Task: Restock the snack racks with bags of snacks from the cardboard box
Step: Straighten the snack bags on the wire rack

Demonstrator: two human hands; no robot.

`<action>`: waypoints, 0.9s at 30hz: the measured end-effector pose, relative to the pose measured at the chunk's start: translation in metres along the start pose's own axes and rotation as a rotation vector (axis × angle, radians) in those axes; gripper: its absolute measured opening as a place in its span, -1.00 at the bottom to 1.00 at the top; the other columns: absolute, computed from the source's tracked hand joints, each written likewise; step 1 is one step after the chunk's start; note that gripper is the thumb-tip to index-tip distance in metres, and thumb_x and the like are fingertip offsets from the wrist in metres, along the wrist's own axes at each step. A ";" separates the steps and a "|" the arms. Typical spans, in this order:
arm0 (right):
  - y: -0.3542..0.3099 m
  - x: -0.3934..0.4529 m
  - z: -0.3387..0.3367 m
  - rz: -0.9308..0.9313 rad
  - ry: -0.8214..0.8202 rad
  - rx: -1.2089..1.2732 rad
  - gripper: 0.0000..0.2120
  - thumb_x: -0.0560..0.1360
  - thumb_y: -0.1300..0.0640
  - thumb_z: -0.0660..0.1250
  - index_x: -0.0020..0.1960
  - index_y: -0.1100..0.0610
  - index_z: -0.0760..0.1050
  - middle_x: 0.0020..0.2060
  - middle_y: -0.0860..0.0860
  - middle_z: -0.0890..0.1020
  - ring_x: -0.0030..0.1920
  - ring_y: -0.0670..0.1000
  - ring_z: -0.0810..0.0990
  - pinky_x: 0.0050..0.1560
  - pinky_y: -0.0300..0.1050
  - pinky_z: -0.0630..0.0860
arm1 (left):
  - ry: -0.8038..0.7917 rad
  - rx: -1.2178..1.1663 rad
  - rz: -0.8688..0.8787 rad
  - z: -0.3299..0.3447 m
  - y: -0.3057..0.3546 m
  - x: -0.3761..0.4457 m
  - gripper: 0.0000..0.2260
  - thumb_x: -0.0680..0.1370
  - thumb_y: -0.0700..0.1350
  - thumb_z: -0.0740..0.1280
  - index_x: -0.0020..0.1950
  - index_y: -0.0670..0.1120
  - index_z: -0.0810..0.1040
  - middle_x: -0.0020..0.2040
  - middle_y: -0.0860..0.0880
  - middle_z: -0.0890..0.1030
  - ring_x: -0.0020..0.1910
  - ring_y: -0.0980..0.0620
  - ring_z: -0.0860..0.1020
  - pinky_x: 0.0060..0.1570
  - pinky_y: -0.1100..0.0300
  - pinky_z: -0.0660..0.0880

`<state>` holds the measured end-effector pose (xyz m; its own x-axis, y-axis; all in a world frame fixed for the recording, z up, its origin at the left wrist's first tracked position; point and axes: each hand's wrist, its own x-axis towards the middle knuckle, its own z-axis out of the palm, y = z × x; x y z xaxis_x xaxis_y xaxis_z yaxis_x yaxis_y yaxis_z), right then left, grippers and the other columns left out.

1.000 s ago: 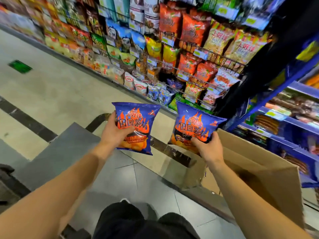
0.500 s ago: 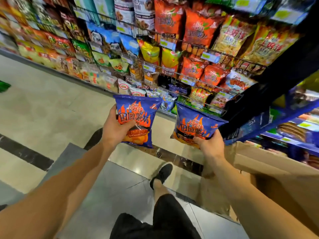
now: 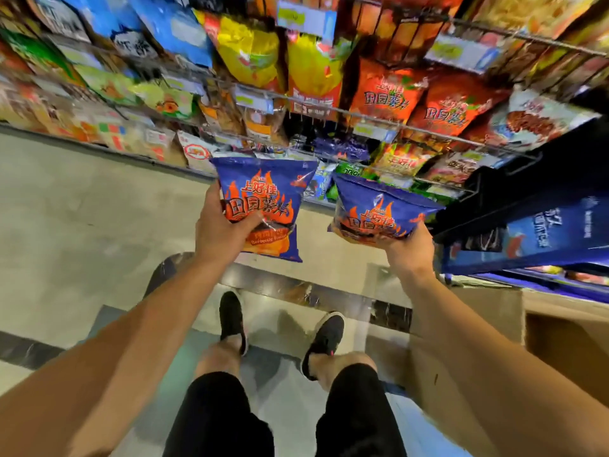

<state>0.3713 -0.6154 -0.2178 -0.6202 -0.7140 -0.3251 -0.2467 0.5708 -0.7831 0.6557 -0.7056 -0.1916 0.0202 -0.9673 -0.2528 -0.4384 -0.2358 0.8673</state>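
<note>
My left hand (image 3: 221, 233) grips a blue snack bag with orange flames (image 3: 267, 196), held upright in front of the lower wire rack (image 3: 389, 125). My right hand (image 3: 407, 245) holds a second blue flame bag (image 3: 379, 209) from below, tilted flat, just before the bottom rack tier. Purple-blue bags (image 3: 342, 147) lie on a low tier behind the two held bags. The open cardboard box (image 3: 487, 311) stands on the floor at the lower right, its inside mostly out of view.
The wire racks hold several rows of orange, yellow, green and blue snack bags. A dark blue shelf unit (image 3: 540, 232) juts out at the right. My feet in black shoes (image 3: 324, 338) stand on the tiled floor (image 3: 82, 225) close to the rack.
I have stepped closer to the racks, which now fill the upper view. Both hands carried their bags forward and up toward the lower tiers. The box has dropped to the lower right.
</note>
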 end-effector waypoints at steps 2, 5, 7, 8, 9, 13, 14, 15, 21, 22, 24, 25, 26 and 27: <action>0.013 0.027 0.033 -0.004 0.028 0.013 -0.50 0.37 0.22 0.54 0.29 0.10 0.55 0.17 0.02 0.66 0.21 0.06 0.60 0.09 -0.17 0.45 | -0.022 -0.016 0.036 0.018 -0.026 0.039 -0.38 0.35 0.00 0.55 0.37 0.05 0.41 0.10 0.13 0.66 0.09 0.13 0.63 0.24 -0.04 0.52; 0.038 0.074 0.082 -0.049 0.094 0.026 -0.43 0.26 0.07 0.51 0.26 0.08 0.57 0.12 0.00 0.69 0.16 0.06 0.64 0.14 -0.04 0.54 | -0.024 -0.034 0.090 0.046 -0.066 0.100 -0.38 0.37 -0.06 0.54 0.38 -0.03 0.41 0.13 0.06 0.66 0.08 0.12 0.64 0.22 0.03 0.53; 0.058 0.106 0.110 -0.068 0.124 0.052 -0.42 0.21 0.08 0.52 0.23 0.09 0.58 0.07 -0.02 0.69 0.08 0.01 0.66 0.14 -0.01 0.58 | -0.019 -0.047 0.123 0.067 -0.091 0.140 -0.40 0.39 -0.10 0.54 0.38 -0.07 0.41 0.11 0.06 0.66 0.02 0.20 0.63 0.17 0.17 0.54; 0.070 0.123 0.124 -0.085 0.116 0.065 -0.45 0.23 0.16 0.55 0.22 0.12 0.59 0.05 -0.01 0.69 0.02 -0.05 0.65 0.10 -0.07 0.58 | -0.014 -0.069 0.139 0.077 -0.104 0.158 -0.43 0.41 -0.12 0.54 0.37 -0.08 0.42 0.09 0.07 0.65 -0.02 0.26 0.62 0.14 0.24 0.53; 0.078 0.138 0.137 -0.108 0.113 0.077 -0.48 0.26 0.25 0.58 0.21 0.15 0.60 0.04 0.00 0.69 -0.01 -0.10 0.63 0.06 -0.15 0.57 | -0.012 -0.087 0.157 0.087 -0.115 0.176 -0.45 0.41 -0.13 0.54 0.35 -0.09 0.42 0.07 0.09 0.64 -0.05 0.29 0.60 0.10 0.28 0.52; 0.103 0.184 0.174 -0.214 0.145 0.118 -0.45 0.25 0.25 0.59 0.22 0.11 0.59 0.05 -0.04 0.69 0.01 -0.15 0.64 0.06 -0.24 0.56 | -0.001 -0.072 0.245 0.122 -0.149 0.232 -0.54 0.43 -0.14 0.54 0.27 -0.07 0.45 0.02 0.10 0.62 -0.02 0.15 0.58 -0.02 0.30 0.44; 0.109 0.194 0.181 -0.258 0.149 0.116 -0.44 0.24 0.23 0.57 0.22 0.12 0.58 0.03 -0.04 0.69 -0.03 -0.19 0.62 0.00 -0.29 0.54 | 0.004 -0.086 0.271 0.130 -0.156 0.245 -0.56 0.43 -0.15 0.54 0.25 -0.06 0.46 -0.01 0.11 0.61 -0.02 0.13 0.58 -0.02 0.29 0.46; 0.113 0.202 0.187 -0.290 0.150 0.133 -0.46 0.25 0.26 0.57 0.22 0.15 0.58 0.01 -0.02 0.68 -0.09 -0.23 0.61 -0.06 -0.33 0.51 | 0.013 -0.104 0.292 0.135 -0.163 0.255 -0.56 0.42 -0.15 0.55 0.22 -0.04 0.47 -0.03 0.13 0.61 -0.02 0.11 0.59 0.00 0.27 0.49; 0.141 0.238 0.216 -0.473 0.203 0.219 -0.53 0.33 0.45 0.54 0.17 0.20 0.51 0.02 -0.03 0.64 -0.24 -0.48 0.53 -0.13 -0.54 0.42 | 0.035 -0.183 0.427 0.163 -0.188 0.286 -0.54 0.43 -0.13 0.54 0.26 -0.08 0.46 0.06 0.06 0.63 0.01 0.08 0.59 0.08 0.17 0.52; 0.141 0.239 0.217 -0.489 0.222 0.239 -0.49 0.29 0.43 0.56 0.19 0.23 0.50 0.05 0.01 0.65 -0.20 -0.46 0.56 -0.09 -0.51 0.44 | 0.029 -0.196 0.443 0.166 -0.188 0.287 -0.54 0.44 -0.13 0.53 0.28 -0.09 0.46 0.08 0.06 0.63 0.02 0.10 0.59 0.07 0.21 0.52; 0.142 0.239 0.213 -0.518 0.248 0.268 -0.46 0.27 0.43 0.57 0.20 0.26 0.52 0.08 0.08 0.67 -0.14 -0.34 0.61 -0.01 -0.44 0.49 | 0.024 -0.232 0.439 0.168 -0.188 0.288 -0.54 0.45 -0.12 0.53 0.29 -0.07 0.45 0.12 0.05 0.63 0.06 0.08 0.60 0.12 0.18 0.53; 0.141 0.237 0.210 -0.520 0.266 0.275 -0.48 0.29 0.45 0.56 0.20 0.24 0.52 0.08 0.09 0.67 -0.11 -0.26 0.63 0.01 -0.44 0.49 | 0.026 -0.252 0.431 0.167 -0.186 0.286 -0.54 0.45 -0.11 0.53 0.29 -0.06 0.45 0.13 0.05 0.64 0.08 0.07 0.61 0.16 0.11 0.54; 0.137 0.234 0.206 -0.517 0.293 0.279 -0.50 0.31 0.46 0.55 0.19 0.23 0.52 0.09 0.09 0.67 -0.07 -0.19 0.63 0.02 -0.43 0.49 | 0.031 -0.260 0.421 0.166 -0.184 0.286 -0.55 0.45 -0.10 0.53 0.28 -0.04 0.45 0.13 0.05 0.64 0.09 0.07 0.61 0.18 0.05 0.54; 0.133 0.233 0.201 -0.520 0.310 0.300 -0.51 0.32 0.46 0.54 0.18 0.20 0.52 0.09 0.07 0.67 -0.02 -0.15 0.63 0.05 -0.40 0.51 | 0.034 -0.265 0.417 0.165 -0.181 0.284 -0.56 0.46 -0.10 0.53 0.27 -0.03 0.45 0.13 0.06 0.64 0.09 0.07 0.61 0.20 0.03 0.53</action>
<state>0.3440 -0.7872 -0.5043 -0.6724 -0.6907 0.2662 -0.3814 0.0152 -0.9243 0.5930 -0.9222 -0.4914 -0.0768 -0.9857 0.1499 -0.1721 0.1612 0.9718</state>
